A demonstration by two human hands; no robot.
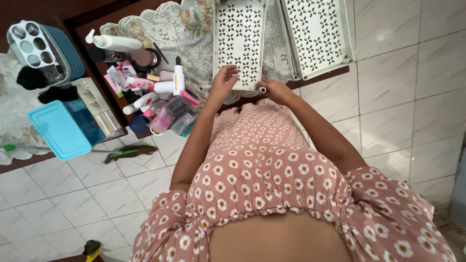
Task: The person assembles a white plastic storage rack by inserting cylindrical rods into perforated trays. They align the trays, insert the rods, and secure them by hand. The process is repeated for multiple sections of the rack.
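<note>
Hands working at the near end of a white perforated tray (240, 41) on the lace-covered table (179, 29) — left hand (222, 85) is pinching the tray's lower edge, right hand (275, 90) is curling closed around a small white tube (262, 90) right at that edge. Second tray (315, 34) is lying just beside, unattached; cosmetics pile (150, 92) is sitting unsorted to the left — assembly looking early, most left

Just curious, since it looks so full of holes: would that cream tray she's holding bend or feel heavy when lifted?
The cream perforated tray probably feels light, since cut-outs cover most of its panel. It looks like moulded plastic with a raised rim, so likely fairly stiff, perhaps flexing slightly. The left hand and right hand hold only its near edge, so it may tip.
</note>
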